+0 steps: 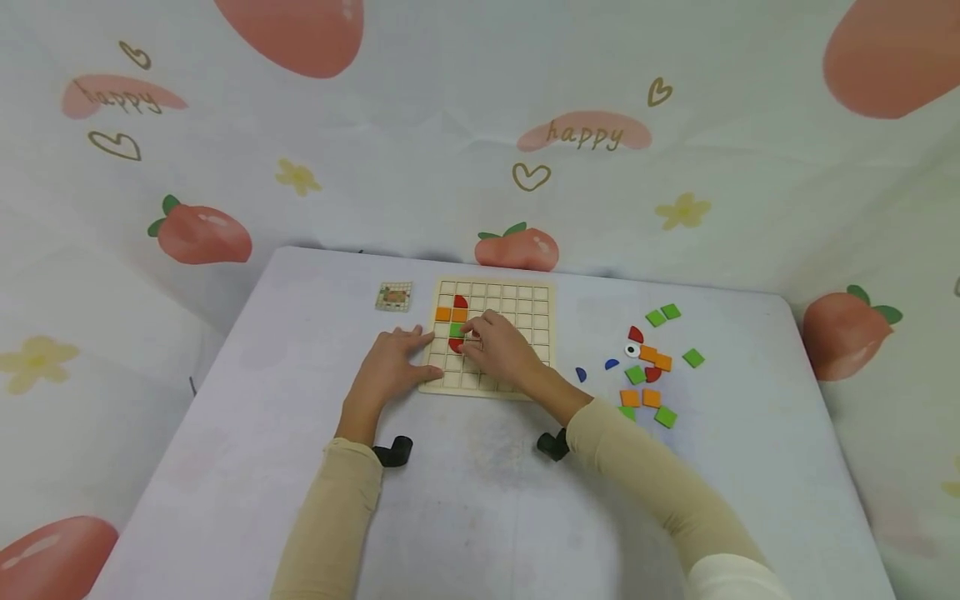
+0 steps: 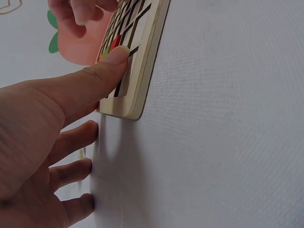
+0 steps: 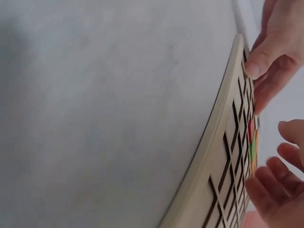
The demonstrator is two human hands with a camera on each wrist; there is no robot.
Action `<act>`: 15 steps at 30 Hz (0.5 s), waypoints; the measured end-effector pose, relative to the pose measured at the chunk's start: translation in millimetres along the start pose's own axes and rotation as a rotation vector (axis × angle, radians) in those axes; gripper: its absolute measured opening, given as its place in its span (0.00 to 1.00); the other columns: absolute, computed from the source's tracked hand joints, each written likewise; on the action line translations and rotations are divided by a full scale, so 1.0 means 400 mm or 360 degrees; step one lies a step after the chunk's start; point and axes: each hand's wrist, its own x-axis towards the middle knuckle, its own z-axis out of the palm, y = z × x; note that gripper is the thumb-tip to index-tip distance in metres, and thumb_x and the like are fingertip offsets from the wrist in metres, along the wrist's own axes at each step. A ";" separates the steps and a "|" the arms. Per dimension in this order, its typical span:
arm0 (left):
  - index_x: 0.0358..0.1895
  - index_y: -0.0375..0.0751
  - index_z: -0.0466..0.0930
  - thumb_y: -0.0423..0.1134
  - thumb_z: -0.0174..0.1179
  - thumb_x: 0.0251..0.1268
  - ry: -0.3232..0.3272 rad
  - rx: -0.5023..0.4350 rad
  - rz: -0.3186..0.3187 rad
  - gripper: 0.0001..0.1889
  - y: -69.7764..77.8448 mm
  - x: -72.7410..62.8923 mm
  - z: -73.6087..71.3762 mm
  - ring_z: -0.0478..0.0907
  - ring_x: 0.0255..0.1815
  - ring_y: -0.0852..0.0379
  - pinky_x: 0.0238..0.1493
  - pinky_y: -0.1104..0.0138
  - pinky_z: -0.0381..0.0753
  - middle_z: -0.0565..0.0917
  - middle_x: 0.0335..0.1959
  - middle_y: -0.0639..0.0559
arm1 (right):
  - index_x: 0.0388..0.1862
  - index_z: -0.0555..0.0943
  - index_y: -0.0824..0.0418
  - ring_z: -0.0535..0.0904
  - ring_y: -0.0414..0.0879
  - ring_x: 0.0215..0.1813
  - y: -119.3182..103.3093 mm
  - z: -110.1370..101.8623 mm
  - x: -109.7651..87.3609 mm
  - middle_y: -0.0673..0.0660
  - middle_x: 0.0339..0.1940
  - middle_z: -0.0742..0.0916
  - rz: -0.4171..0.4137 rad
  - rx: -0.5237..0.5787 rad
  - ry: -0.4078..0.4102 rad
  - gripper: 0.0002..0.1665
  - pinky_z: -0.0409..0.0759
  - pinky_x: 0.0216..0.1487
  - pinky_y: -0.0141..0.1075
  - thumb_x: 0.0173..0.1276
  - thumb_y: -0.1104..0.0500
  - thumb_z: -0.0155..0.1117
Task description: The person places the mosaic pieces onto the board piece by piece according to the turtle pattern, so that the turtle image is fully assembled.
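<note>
A wooden grid board (image 1: 495, 287) lies on the table, bearing a few coloured pieces. Near its left side are two orange squares (image 1: 444, 314), a green square (image 1: 457, 330), and a red piece above (image 1: 461, 302) and another below. The left hand (image 1: 386, 367) rests at the near left corner, its thumb (image 2: 95, 78) on the grid and the other fingers spread on the table beside the edge. Over the board, the right hand (image 1: 498, 346) has loosely bent fingertips close to the green square. Its thumb and fingers look apart in the right wrist view, with nothing visible between them.
A small pattern card (image 1: 393, 297) lies left of the board. To the right are scattered loose pieces: green squares (image 1: 693, 358), orange squares (image 1: 630, 398), red pieces (image 1: 636, 334), blue half-rounds (image 1: 581, 375) and a white eye piece (image 1: 632, 350). A patterned cloth hangs behind the table.
</note>
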 end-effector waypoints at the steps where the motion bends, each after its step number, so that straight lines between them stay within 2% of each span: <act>1: 0.75 0.52 0.70 0.56 0.73 0.58 -0.0001 -0.0001 -0.0002 0.41 -0.001 0.000 0.001 0.54 0.83 0.34 0.81 0.42 0.56 0.66 0.79 0.47 | 0.59 0.82 0.58 0.78 0.48 0.50 0.000 -0.005 -0.006 0.56 0.49 0.82 -0.0032 -0.0091 0.0018 0.19 0.83 0.53 0.38 0.74 0.52 0.65; 5: 0.75 0.52 0.70 0.56 0.73 0.58 0.0003 -0.0004 -0.0012 0.41 -0.002 0.000 0.001 0.54 0.83 0.35 0.81 0.42 0.57 0.66 0.79 0.48 | 0.67 0.78 0.55 0.77 0.54 0.60 0.005 -0.023 -0.028 0.58 0.61 0.80 -0.0150 -0.0520 0.0064 0.26 0.81 0.63 0.45 0.74 0.46 0.64; 8: 0.75 0.52 0.70 0.56 0.73 0.58 0.0007 0.0000 -0.0019 0.41 -0.003 0.001 0.002 0.54 0.83 0.35 0.81 0.42 0.57 0.66 0.79 0.49 | 0.73 0.72 0.52 0.71 0.58 0.72 0.017 -0.032 -0.041 0.59 0.71 0.75 -0.0200 -0.0760 0.0059 0.34 0.72 0.75 0.51 0.74 0.39 0.61; 11: 0.75 0.53 0.70 0.56 0.74 0.58 0.0001 -0.0012 -0.0029 0.41 -0.003 0.002 0.002 0.53 0.83 0.35 0.81 0.41 0.57 0.65 0.80 0.49 | 0.79 0.64 0.50 0.60 0.62 0.81 0.035 -0.044 -0.055 0.60 0.80 0.67 -0.0190 -0.0849 0.0035 0.42 0.59 0.82 0.59 0.73 0.32 0.56; 15: 0.76 0.53 0.69 0.55 0.73 0.58 -0.0018 -0.0041 -0.0040 0.41 0.002 0.002 0.002 0.52 0.84 0.36 0.82 0.41 0.55 0.65 0.80 0.50 | 0.84 0.55 0.48 0.47 0.64 0.86 0.063 -0.067 -0.075 0.60 0.86 0.56 -0.0124 -0.0906 -0.0022 0.49 0.47 0.84 0.64 0.72 0.27 0.50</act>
